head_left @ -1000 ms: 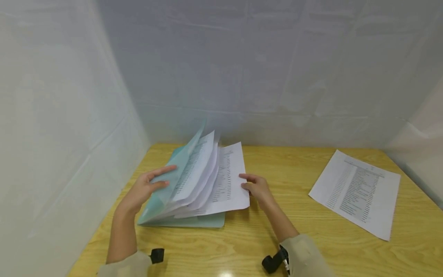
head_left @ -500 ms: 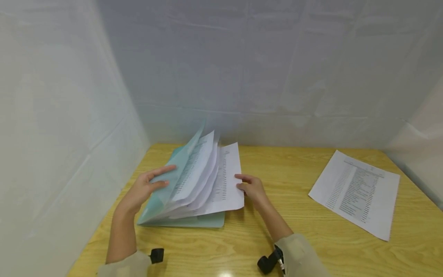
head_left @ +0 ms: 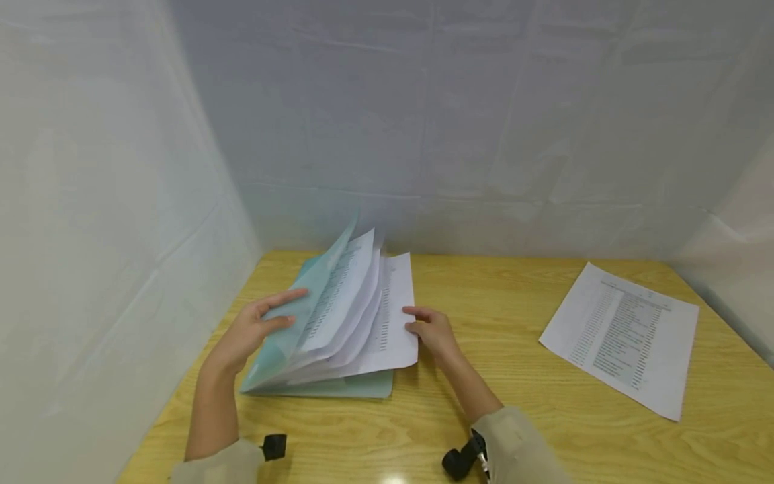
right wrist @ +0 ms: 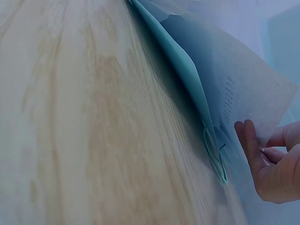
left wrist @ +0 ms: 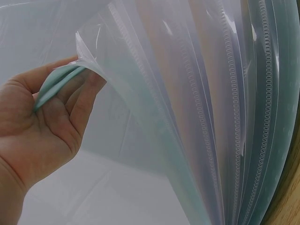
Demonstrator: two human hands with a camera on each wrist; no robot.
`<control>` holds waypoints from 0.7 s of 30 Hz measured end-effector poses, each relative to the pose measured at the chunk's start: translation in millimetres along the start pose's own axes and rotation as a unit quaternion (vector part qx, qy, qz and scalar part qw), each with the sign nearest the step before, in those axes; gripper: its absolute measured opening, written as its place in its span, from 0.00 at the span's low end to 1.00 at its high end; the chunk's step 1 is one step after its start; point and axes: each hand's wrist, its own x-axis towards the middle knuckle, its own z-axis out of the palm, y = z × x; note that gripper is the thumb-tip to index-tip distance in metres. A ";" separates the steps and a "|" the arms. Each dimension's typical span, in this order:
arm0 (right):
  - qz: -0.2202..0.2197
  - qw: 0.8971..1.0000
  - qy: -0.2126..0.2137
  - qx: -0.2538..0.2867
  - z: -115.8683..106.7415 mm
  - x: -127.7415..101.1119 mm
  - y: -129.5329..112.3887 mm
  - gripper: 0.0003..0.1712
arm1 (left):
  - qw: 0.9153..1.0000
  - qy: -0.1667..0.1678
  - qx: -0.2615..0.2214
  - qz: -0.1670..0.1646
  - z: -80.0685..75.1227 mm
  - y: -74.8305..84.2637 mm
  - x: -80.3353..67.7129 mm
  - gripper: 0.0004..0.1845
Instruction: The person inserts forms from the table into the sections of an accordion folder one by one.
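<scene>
The head view showed the folder (head_left: 369, 386) on the table (head_left: 496, 289), its cover (head_left: 320, 277) gripped by the left hand (head_left: 240, 333), while the right hand (head_left: 437, 334) pinched a sheet (head_left: 398, 351) that looked partway in, its outer strip left outside. A second sheet (head_left: 625, 336) lay apart, beyond the folder. The leaves (head_left: 351, 312) hid the first sheet's inner edge; its print was too small to read.

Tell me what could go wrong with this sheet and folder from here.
The right hand pinches the sheet only near its outer edge, so it may buckle or crease if pushed inward.

The left hand holds the folder's cover raised; if that grip slips, the cover and fanned clear pockets might drop onto the sheet.
</scene>
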 end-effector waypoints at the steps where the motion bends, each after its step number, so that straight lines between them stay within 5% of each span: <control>1: -0.001 1.000 0.000 0.000 0.9 0.3 0.2 0.18 | 1.000 0.000 0.000 -0.001 0.0 -0.1 0.0 0.23; 21: -0.009 1.000 -0.006 0.002 17.1 1.9 1.0 0.18 | 1.000 -0.003 0.000 0.001 -1.0 1.8 -0.2 0.23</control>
